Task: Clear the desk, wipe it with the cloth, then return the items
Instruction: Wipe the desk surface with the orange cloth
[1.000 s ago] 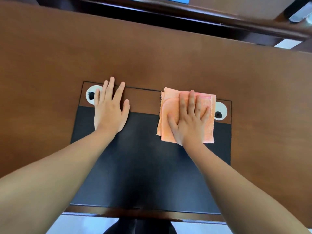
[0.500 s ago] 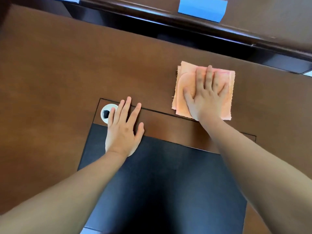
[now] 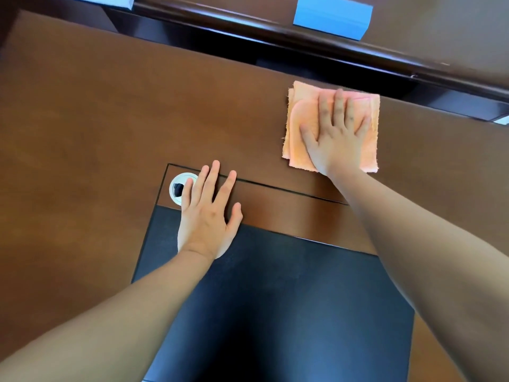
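A folded orange cloth [image 3: 298,119] lies flat on the brown wooden desk [image 3: 110,119], close to its far edge on the right. My right hand [image 3: 336,133] presses down on the cloth with straight, spread fingers. My left hand [image 3: 209,213] rests flat on the desk, palm on the upper edge of the black desk pad [image 3: 275,299] and fingers on the wooden strip beyond it.
A white round cable grommet [image 3: 177,186] sits just left of my left fingers. Beyond the desk's far edge is a dark gap, then another wooden surface with a blue box [image 3: 333,16].
My right hand has slid the cloth away from me, off the pad's top right corner onto the bare wood near the far edge. My left hand has stayed in place.
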The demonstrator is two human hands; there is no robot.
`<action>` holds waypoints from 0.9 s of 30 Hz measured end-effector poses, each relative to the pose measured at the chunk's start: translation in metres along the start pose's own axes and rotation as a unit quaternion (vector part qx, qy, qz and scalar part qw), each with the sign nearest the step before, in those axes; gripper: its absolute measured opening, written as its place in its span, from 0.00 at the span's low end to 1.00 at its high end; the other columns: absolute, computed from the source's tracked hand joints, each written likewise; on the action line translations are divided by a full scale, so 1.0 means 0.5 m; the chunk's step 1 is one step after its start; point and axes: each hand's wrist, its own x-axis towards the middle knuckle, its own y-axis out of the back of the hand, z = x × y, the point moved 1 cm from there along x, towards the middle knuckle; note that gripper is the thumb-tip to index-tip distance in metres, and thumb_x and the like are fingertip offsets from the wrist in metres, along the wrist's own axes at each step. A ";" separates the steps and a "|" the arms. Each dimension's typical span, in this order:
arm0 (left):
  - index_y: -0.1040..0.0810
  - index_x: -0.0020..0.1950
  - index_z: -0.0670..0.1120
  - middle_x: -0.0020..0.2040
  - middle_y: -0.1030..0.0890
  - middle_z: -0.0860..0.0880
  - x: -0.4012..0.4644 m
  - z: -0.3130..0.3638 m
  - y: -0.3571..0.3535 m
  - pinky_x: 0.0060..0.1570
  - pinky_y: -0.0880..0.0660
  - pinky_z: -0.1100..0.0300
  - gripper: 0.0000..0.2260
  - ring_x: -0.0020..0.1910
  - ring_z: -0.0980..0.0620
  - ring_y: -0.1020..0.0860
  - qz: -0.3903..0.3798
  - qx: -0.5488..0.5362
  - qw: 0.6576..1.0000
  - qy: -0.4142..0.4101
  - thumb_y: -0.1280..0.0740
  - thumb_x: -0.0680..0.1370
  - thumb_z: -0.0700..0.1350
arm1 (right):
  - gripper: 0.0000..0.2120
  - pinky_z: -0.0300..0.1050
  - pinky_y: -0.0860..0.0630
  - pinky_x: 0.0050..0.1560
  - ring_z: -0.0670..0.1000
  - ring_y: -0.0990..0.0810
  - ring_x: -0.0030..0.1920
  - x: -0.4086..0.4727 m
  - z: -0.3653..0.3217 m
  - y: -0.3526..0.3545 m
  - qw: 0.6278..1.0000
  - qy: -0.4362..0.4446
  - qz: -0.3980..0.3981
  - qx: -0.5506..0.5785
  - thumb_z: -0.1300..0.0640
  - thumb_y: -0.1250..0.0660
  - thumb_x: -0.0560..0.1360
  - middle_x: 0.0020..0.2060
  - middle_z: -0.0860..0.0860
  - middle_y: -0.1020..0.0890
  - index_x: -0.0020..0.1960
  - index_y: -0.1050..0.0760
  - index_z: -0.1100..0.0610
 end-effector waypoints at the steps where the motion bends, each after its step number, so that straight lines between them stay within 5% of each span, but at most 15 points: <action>1: 0.40 0.85 0.52 0.86 0.45 0.46 0.000 0.000 0.001 0.81 0.46 0.40 0.28 0.85 0.45 0.47 -0.004 0.002 1.000 0.000 0.46 0.84 0.56 | 0.38 0.71 0.61 0.81 0.56 0.59 0.86 -0.019 -0.003 -0.003 1.000 -0.002 0.003 0.002 0.29 0.59 0.82 0.87 0.51 0.57 0.87 0.58 0.46; 18: 0.37 0.83 0.51 0.86 0.45 0.43 -0.021 -0.008 0.040 0.82 0.50 0.41 0.26 0.85 0.42 0.48 -0.025 -0.075 0.996 -0.029 0.45 0.86 0.56 | 0.37 0.69 0.60 0.81 0.54 0.59 0.86 -0.601 -0.109 -0.129 0.994 -0.107 0.037 0.001 0.30 0.59 0.82 0.87 0.50 0.55 0.87 0.58 0.45; 27: 0.41 0.85 0.48 0.86 0.45 0.45 -0.125 -0.125 0.054 0.83 0.51 0.45 0.26 0.85 0.45 0.49 -0.053 -0.059 0.980 -0.183 0.48 0.88 0.54 | 0.36 0.71 0.57 0.81 0.57 0.56 0.86 -0.823 -0.200 -0.181 0.987 -0.152 0.054 -0.011 0.31 0.57 0.84 0.87 0.52 0.54 0.87 0.57 0.47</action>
